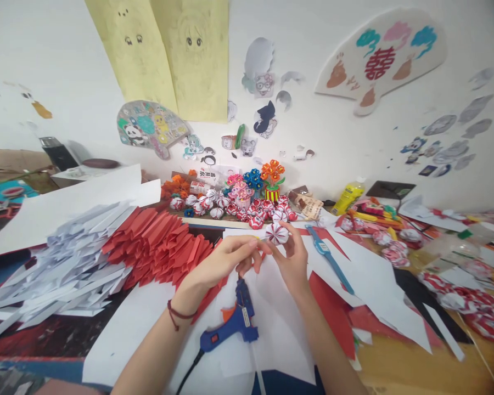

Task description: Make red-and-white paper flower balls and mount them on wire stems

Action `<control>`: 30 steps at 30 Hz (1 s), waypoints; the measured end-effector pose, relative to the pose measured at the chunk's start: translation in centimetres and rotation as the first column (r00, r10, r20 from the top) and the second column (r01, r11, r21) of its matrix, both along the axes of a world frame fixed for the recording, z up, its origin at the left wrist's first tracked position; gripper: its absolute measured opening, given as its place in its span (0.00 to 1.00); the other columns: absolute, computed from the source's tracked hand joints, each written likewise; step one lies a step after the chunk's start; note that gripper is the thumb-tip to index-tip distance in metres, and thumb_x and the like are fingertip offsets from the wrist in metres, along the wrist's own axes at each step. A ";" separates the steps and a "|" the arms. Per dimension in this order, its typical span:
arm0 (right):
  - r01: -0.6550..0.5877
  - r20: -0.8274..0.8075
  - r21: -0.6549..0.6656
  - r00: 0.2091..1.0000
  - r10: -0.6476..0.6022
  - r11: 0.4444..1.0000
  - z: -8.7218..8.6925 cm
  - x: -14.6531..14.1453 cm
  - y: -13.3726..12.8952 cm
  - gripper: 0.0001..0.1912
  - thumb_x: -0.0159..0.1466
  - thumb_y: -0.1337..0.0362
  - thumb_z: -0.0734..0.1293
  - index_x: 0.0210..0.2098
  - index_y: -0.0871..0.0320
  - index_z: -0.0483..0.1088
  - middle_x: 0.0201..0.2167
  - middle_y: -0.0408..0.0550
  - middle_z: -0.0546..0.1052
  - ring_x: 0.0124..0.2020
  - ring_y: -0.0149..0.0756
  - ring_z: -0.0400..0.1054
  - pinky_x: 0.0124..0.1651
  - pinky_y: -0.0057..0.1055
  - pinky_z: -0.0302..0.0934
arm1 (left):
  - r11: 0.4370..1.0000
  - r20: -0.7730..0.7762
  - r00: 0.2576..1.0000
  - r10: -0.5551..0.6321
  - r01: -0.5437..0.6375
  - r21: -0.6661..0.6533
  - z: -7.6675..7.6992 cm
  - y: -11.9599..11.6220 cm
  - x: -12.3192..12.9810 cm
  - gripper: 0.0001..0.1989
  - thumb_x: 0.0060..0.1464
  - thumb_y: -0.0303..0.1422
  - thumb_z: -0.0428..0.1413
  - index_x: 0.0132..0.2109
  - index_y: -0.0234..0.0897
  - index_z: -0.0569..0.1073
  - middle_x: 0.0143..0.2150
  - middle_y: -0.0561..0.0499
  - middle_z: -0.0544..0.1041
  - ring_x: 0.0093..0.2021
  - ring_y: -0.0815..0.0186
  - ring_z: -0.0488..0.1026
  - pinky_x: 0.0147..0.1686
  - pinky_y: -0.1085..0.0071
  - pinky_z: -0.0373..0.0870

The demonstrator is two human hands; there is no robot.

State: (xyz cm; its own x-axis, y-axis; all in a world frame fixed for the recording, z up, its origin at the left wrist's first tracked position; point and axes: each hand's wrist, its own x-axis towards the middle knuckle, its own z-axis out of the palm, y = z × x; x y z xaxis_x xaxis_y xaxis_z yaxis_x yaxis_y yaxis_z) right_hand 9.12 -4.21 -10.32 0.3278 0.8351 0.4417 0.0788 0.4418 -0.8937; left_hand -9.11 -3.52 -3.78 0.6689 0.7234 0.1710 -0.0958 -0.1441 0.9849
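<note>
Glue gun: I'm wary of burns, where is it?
Head view, centre: the glue gun lies on white paper between the forearms, tip just below the left hand.

One left grip (242, 252): fingers curled, thumb extended. One right grip (292, 255): held just beside the left grip, fingers bent. One left forearm (160, 340), one right forearm (327, 334): both bared, angled inward.

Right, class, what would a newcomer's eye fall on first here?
Probably the bright red folded paper pieces, heaped on the left beside a white paper pile. Next, the blue glue gun lying at lower centre, and above it the right hand holding a red-and-white paper ball, the left hand close by.
</note>
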 end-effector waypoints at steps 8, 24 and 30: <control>-0.114 -0.154 0.001 0.982 0.112 0.994 1.2 -0.4 -0.7 0.28 0.55 0.59 0.76 0.54 0.51 0.69 0.56 0.52 0.72 0.50 0.43 0.72 0.53 0.40 0.69 | 0.972 0.078 0.969 0.236 -0.236 -0.003 -0.3 -0.1 0.8 0.27 0.66 0.49 0.47 0.38 0.31 0.80 0.21 0.52 0.71 0.19 0.74 0.61 0.21 0.75 0.55; -0.520 -0.289 0.029 0.813 0.505 0.854 1.0 -0.5 -1.5 0.37 0.56 0.36 0.68 0.58 0.49 0.70 0.48 0.53 0.78 0.49 0.51 0.73 0.46 0.47 0.70 | 0.853 0.115 0.878 0.465 -0.479 0.207 -1.0 -0.6 1.1 0.12 0.62 0.41 0.56 0.44 0.37 0.76 0.35 0.50 0.77 0.29 0.70 0.69 0.28 0.75 0.65; -0.375 -0.190 0.011 0.909 0.370 0.927 0.9 -0.7 -1.4 0.39 0.50 0.34 0.70 0.54 0.50 0.72 0.48 0.53 0.77 0.52 0.53 0.70 0.50 0.49 0.68 | 0.855 0.096 0.891 0.444 -0.453 0.253 -0.9 -0.6 1.2 0.12 0.62 0.41 0.56 0.46 0.37 0.74 0.38 0.48 0.77 0.29 0.69 0.70 0.28 0.74 0.64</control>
